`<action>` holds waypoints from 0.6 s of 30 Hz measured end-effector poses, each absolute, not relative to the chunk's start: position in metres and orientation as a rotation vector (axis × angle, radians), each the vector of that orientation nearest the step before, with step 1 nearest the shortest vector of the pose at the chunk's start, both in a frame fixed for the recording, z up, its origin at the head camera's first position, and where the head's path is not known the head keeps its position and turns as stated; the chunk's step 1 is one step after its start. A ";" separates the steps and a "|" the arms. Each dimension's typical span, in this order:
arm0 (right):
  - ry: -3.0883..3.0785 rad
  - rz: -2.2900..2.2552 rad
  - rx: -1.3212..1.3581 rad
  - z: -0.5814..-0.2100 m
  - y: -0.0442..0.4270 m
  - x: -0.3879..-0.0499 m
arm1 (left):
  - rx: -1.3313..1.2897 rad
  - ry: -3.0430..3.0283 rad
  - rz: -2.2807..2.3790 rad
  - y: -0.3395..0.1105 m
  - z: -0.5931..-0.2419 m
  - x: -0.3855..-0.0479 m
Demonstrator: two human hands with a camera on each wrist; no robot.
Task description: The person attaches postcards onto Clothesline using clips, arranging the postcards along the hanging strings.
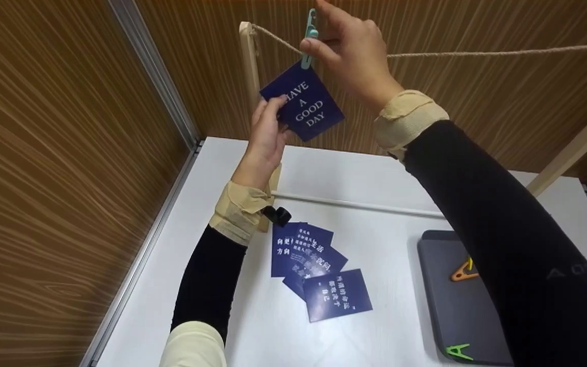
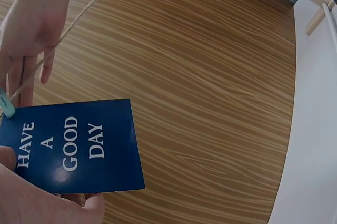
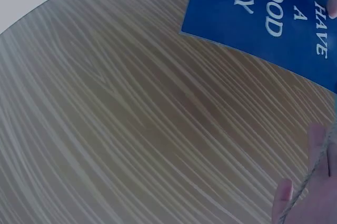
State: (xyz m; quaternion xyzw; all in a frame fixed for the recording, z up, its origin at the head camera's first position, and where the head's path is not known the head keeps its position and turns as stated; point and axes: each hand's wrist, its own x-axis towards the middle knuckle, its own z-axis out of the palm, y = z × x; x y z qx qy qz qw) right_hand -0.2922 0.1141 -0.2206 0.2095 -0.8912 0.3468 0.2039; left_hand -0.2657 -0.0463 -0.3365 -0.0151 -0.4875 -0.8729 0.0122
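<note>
A dark blue card [image 1: 315,104] printed "HAVE A GOOD DAY" is held up tilted beneath a rope [image 1: 456,53]. My left hand [image 1: 268,135] pinches the card by its left side, thumb on the printed face. At the card's top corner sits a teal clothespin [image 1: 307,62], upright where the rope passes. My right hand [image 1: 359,56] holds the clothespin between thumb and fingers. The left wrist view shows the card [image 2: 79,145] with the clothespin [image 2: 6,104] at its corner. In the right wrist view, the clothespin is mostly cut off beside the card [image 3: 263,18].
A wooden post [image 1: 248,56] carries the rope's left end. Several overlapping blue cards [image 1: 338,295] lie on the white table [image 1: 375,336]. A dark tray [image 1: 456,316] at right holds an orange clip [image 1: 460,275] and a green clip [image 1: 458,350]. A white rod [image 1: 354,203] crosses the table.
</note>
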 end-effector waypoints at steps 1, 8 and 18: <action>-2.481 0.903 0.594 -0.221 0.115 -0.291 | -0.043 -1.516 -2.724 -0.047 -0.337 -0.266; -2.293 0.619 0.747 -0.230 0.141 -0.277 | -0.050 -1.508 -2.729 -0.059 -0.345 -0.267; -1.917 0.424 1.079 -0.296 0.243 -0.201 | 0.002 -1.613 -2.660 -0.081 -0.351 -0.238</action>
